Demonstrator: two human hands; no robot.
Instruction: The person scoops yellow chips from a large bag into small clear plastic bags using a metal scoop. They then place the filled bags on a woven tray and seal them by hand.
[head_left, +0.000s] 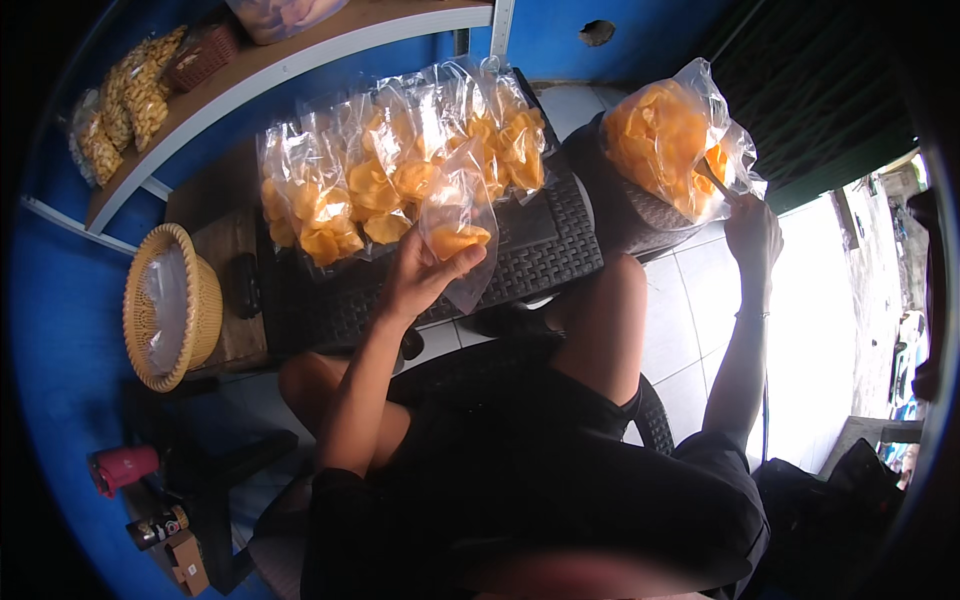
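My left hand holds a small clear plastic bag with a few orange crackers at its bottom. With my right hand I grip the handle of a utensil, perhaps tongs, whose far end reaches into a large clear bag full of orange crackers. That large bag rests on a dark woven stool. Several filled clear bags stand side by side on the black woven-pattern table, just beyond my left hand.
A yellow plastic basket holding clear plastic bags stands at left, beside a black case. Above it, a shelf carries bags of nuts or snacks. A pink mug and a small cardboard box sit lower left.
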